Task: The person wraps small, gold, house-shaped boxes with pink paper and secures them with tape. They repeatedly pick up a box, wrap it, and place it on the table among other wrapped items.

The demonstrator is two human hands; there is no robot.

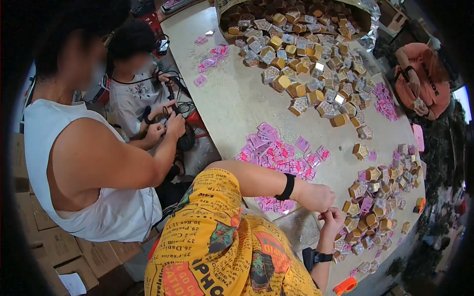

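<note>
My left hand [317,197], with a black band on its wrist, is closed with its fingers bent downward. Just below and touching or nearly touching it, my right hand [332,219] is pinched, and a dark watch sits on that wrist. Whatever lies between the fingertips is hidden. Close by on the right is a heap of small gold, many-sided boxes [370,219] with clear patterned tops, some with pink cards among them. Behind my left forearm spreads a pile of pink printed cards [276,153].
A larger heap of gold boxes [316,93] spills from a foil-lined carton [370,24] across the pale table [232,98]. Orange tape dispensers [345,286] lie along the near right edge. Two people stand at left handling dark cables [185,118]; another person [424,79] sits at far right.
</note>
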